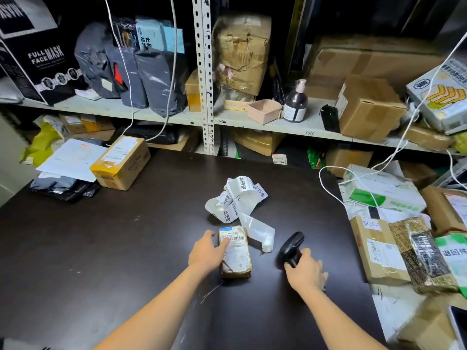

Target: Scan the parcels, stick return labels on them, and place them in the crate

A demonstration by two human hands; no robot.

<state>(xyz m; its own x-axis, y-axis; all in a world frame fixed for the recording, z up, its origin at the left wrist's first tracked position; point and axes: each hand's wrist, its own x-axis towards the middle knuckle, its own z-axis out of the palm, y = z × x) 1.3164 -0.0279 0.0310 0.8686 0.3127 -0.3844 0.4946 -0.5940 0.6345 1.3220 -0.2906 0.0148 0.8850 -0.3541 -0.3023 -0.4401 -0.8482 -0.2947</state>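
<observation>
My left hand (206,253) lies flat-fingered on the parcel (237,258) mid-worktop (101,248); my right hand (305,272), arm outstretched, wraps round the scanner (290,247) just beside it.

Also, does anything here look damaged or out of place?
Yes. The return label strip lies in a loose tangle on the table, not rolled. On the shelf, the tall taped box looks crushed and torn.

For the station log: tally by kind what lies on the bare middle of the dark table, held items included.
Parcels: 1, the small taped parcel under the left hand.
Label strips: 1, the tangled return-label strip.
Scanners: 1, the black scanner gripped by the right hand.
Total: 3
</observation>
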